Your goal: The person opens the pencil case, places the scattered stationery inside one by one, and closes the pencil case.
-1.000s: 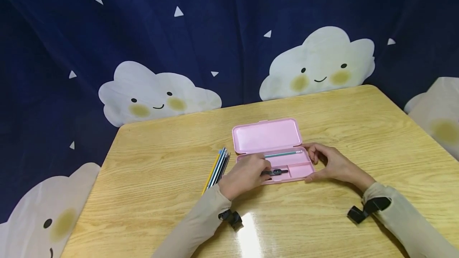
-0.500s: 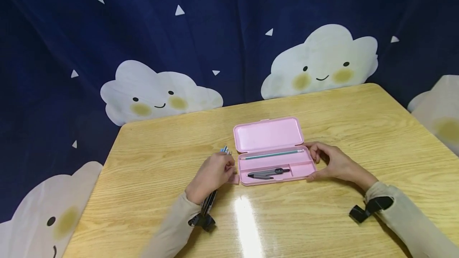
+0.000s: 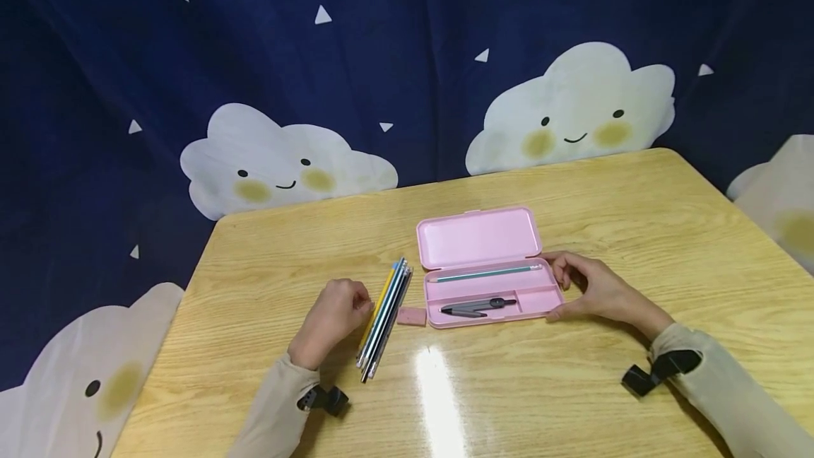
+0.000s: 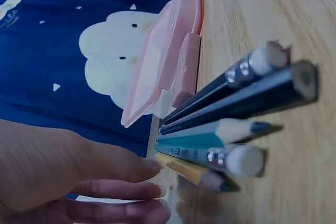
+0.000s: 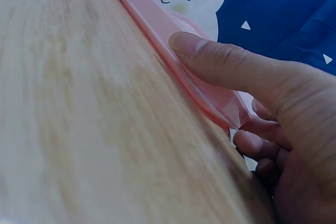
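A pink pencil case (image 3: pixel 536 302) lies with its lid up on the table. Inside it are a green pencil (image 3: pixel 486 274) in the long back compartment and a grey compass (image 3: pixel 470 307) in the front one. My right hand (image 3: pixel 594 293) holds the case's right end, thumb at the front side (image 5: pixel 205 61) and fingers at the back corner. Left of the case lies a bundle of several pencils (image 3: pixel 386 320), a yellow one outermost. My left hand (image 3: pixel 333 316) is just left of them, fingers loosely bent with nothing in them. A pink eraser (image 3: pixel 412 316) lies between the pencils and the case.
The wooden table (image 3: pixel 273 253) reaches back to a dark blue curtain (image 3: pixel 356 69) printed with clouds. Black straps with small blocks (image 3: pixel 327 399) are worn on both wrists.
My left hand has drawn out of the case and moved left across the pencils to their far side. The compass now lies uncovered in the case. My right hand stays at the case's end.
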{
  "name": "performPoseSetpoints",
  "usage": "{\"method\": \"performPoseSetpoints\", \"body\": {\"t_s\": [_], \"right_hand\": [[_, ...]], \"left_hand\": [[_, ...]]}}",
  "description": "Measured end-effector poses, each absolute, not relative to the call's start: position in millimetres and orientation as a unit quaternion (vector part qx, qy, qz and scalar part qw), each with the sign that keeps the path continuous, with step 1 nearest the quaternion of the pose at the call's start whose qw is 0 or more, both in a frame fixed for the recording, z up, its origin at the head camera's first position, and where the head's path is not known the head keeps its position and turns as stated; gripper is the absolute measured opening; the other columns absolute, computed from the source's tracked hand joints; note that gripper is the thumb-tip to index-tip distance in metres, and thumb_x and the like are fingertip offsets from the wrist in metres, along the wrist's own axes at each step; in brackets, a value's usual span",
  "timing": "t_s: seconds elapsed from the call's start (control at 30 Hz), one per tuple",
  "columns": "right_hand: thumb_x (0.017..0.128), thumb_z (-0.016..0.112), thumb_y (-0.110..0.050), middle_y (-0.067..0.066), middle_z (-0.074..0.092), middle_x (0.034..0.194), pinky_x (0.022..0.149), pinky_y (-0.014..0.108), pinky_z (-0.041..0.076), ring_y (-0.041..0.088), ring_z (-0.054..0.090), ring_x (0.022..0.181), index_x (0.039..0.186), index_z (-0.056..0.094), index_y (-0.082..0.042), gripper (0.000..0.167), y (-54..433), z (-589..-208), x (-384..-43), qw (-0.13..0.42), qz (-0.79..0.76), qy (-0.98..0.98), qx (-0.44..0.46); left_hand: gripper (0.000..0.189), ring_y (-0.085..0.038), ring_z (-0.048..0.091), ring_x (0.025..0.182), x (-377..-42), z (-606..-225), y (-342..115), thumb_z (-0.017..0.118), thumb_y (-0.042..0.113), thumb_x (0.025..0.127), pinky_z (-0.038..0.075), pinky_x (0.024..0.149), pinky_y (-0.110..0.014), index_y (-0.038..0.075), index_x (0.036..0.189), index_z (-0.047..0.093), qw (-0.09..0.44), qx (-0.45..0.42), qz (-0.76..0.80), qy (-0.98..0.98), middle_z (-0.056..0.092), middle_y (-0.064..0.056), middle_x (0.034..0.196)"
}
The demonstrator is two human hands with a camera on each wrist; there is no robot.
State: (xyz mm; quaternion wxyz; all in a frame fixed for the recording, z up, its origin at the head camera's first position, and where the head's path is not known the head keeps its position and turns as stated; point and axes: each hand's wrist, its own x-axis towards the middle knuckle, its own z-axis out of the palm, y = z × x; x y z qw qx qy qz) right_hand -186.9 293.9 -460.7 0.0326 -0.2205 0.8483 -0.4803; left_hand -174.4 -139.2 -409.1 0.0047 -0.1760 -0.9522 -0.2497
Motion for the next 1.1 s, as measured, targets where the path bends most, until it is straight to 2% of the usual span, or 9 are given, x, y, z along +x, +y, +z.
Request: {"method": "performPoseSetpoints", "body": {"t_s": [0.17, 0.4, 0.57, 0.73, 0.87, 1.1], "right_hand": [[0.056, 0.094, -0.023, 0.013, 0.054, 0.132, 0.092, 0.01, 0.034, 0.007, 0.045, 0.12, 0.085, 0.046, -0.007, 0.059, 293, -461, -187, 0.035, -0.489, 0.842, -0.225], [0.056, 0.094, -0.021, 0.012, 0.055, 0.125, 0.083, 0.015, 0.038, 0.012, 0.046, 0.106, 0.086, 0.047, -0.006, 0.058, 293, -461, -188, 0.034, -0.494, 0.838, -0.229], [0.056, 0.095, -0.018, 0.014, 0.055, 0.127, 0.086, 0.013, 0.038, 0.01, 0.047, 0.115, 0.086, 0.046, -0.006, 0.058, 293, -461, -187, 0.034, -0.502, 0.833, -0.228], [0.056, 0.094, -0.017, 0.015, 0.055, 0.127, 0.087, 0.012, 0.038, 0.011, 0.047, 0.115, 0.086, 0.046, -0.005, 0.058, 292, -462, -188, 0.038, -0.505, 0.83, -0.233], [0.056, 0.095, -0.02, 0.014, 0.055, 0.129, 0.089, 0.01, 0.036, 0.007, 0.046, 0.117, 0.086, 0.046, -0.006, 0.058, 292, -463, -188, 0.036, -0.493, 0.839, -0.229], [0.056, 0.095, -0.018, 0.015, 0.055, 0.128, 0.085, 0.013, 0.038, 0.007, 0.047, 0.116, 0.086, 0.047, -0.006, 0.058, 293, -461, -188, 0.03, -0.497, 0.836, -0.229]], "left_hand": [[0.008, -0.009, 0.051, 0.059, -173, -411, -139, 0.072, 0.003, 0.082, 0.045, 0.053, -0.025, 0.003, 0.075, 0.069, -0.026, -0.159, -0.256, -0.953, 0.061, 0.0, 0.066], [0.006, -0.011, 0.052, 0.062, -172, -413, -135, 0.072, 0.003, 0.082, 0.045, 0.056, -0.026, 0.003, 0.077, 0.069, -0.055, -0.148, -0.247, -0.956, 0.06, -0.001, 0.068], [0.006, -0.013, 0.052, 0.062, -172, -412, -133, 0.071, 0.005, 0.084, 0.044, 0.055, -0.026, 0.002, 0.078, 0.068, -0.066, -0.13, -0.243, -0.959, 0.06, -0.002, 0.069], [0.009, -0.013, 0.05, 0.059, -170, -416, -133, 0.069, 0.006, 0.086, 0.041, 0.051, -0.026, 0.002, 0.078, 0.066, -0.091, -0.103, -0.252, -0.958, 0.057, -0.003, 0.069], [0.014, -0.014, 0.048, 0.055, -170, -419, -132, 0.065, 0.011, 0.089, 0.039, 0.047, -0.026, 0.002, 0.079, 0.063, -0.117, -0.084, -0.256, -0.956, 0.053, -0.005, 0.067], [0.018, -0.016, 0.049, 0.058, -172, -420, -129, 0.064, 0.014, 0.09, 0.04, 0.049, -0.027, 0.001, 0.077, 0.06, -0.103, -0.092, -0.226, -0.964, 0.053, -0.005, 0.068]]}}
